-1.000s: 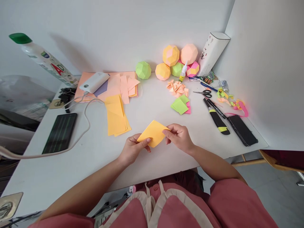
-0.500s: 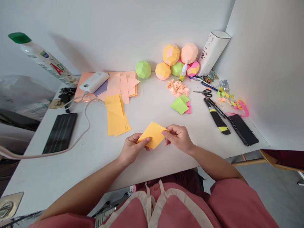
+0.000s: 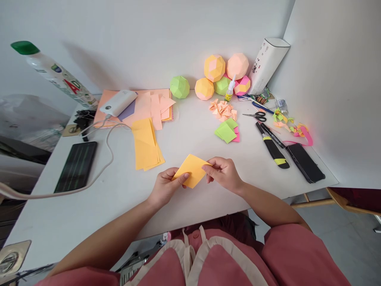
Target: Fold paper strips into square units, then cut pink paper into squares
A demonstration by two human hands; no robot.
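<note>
A square of yellow-orange paper (image 3: pixel 193 169) is held tilted above the front of the white table. My left hand (image 3: pixel 168 184) pinches its left corner, thumb on top and fingers beneath. On the opposite corner, the thumb and fingers of my right hand (image 3: pixel 222 174) are closed too. To the left lie yellow-orange paper strips (image 3: pixel 146 147), nearest my left hand. Beyond my right hand are small green paper squares (image 3: pixel 226 130) over pink ones, and behind them a heap of folded peach paper pieces (image 3: pixel 223 110).
Faceted paper balls (image 3: pixel 214 68) stand by the wall with a glue bottle (image 3: pixel 229 90). Scissors (image 3: pixel 258 116), a utility knife (image 3: pixel 274 151) and a black phone (image 3: pixel 305 163) lie right. A cable (image 3: pixel 110 147) runs from a power bank (image 3: pixel 118 101) past another phone (image 3: pixel 76 167) at left.
Almost nothing differs. The paper square sits very slightly lower, with both hands still pinching its corners.
</note>
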